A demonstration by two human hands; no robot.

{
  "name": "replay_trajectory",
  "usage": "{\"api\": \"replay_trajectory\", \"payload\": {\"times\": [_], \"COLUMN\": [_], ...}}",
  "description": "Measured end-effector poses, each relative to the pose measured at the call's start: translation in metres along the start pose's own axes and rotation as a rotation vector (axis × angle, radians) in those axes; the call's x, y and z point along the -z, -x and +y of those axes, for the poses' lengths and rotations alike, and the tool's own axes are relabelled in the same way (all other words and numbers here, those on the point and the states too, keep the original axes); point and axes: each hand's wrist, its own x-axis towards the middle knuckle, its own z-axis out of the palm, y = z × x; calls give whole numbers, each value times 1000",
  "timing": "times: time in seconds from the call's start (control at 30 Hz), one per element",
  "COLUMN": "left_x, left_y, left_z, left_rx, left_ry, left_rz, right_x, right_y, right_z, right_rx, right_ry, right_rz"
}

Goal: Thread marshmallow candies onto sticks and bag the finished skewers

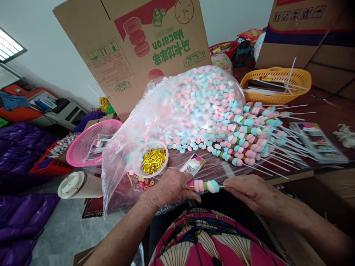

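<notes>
My left hand [172,187] is closed round one end of a candy skewer [206,185] strung with pink and blue marshmallow pieces. My right hand [247,191] pinches the bare stick at the other end, just in front of my lap. Behind them a big clear plastic bag [188,107] spills pink and blue marshmallows onto the table. A pile of finished skewers [253,133] lies to the right of the bag, sticks pointing right. A small white bowl of gold twist ties [153,159] stands by my left hand, next to a small packet [193,164].
A pink basket [91,142] and a lidded white cup [79,184] sit at the left. A yellow basket [277,87] and stacked packets [318,142] are at the right. Large cardboard boxes [144,48] stand behind. Purple bags [19,155] cover the floor on the left.
</notes>
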Motion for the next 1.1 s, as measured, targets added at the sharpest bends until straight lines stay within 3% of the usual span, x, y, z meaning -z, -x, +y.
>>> {"api": "replay_trajectory", "payload": {"times": [0.1, 0.2, 0.33, 0.37, 0.43, 0.5, 0.53, 0.57, 0.6, 0.7, 0.8, 0.87, 1.0, 1.1], "left_x": [-11, -22, -16, -9, 4, 12, 13, 11, 9, 5, 15, 21, 13, 1], "left_y": [-7, -16, -22, -19, -8, 6, 13, 17, 19, 12, -2, -6, -5, -3], "left_z": [0, 5, 26, 31, 35, 31, 27, 22, 18, 10, 9, 9, 8, 6], "left_rx": [72, 104, 90, 71, 65, 122, 216, 357, 472, 515, 540, 567, 632, 700], "left_ry": [124, 197, 223, 218, 237, 365, 502, 664, 845, 1215, 1324, 1375, 1484, 1546], "left_rz": [-62, -133, -84, -4, 363, 1075, 1234, 1228, 1114, 834, 888, 945, 1017, 1040], "right_x": [-7, -25, -50, -54, -58, -58, -59, -59, -60, -63, -63, -64, -73, -80], "right_y": [-9, -20, -27, -27, -27, -29, -30, -33, -36, -46, -50, -50, -46, -44], "right_z": [-3, -7, -8, -7, -6, -9, -12, -17, -23, -48, -67, -72, -63, -48], "right_rx": [95, 61, -102, -171, -332, -478, -529, -560, -576, -575, -534, -422, -35, 92], "right_ry": [55, 14, -369, -489, -700, -897, -1003, -1107, -1199, -1335, -1219, -985, -294, 111], "right_rz": [-90, -102, -119, -97, -22, 22, 12, -17, -62, -221, -321, -272, 50, 264]}}
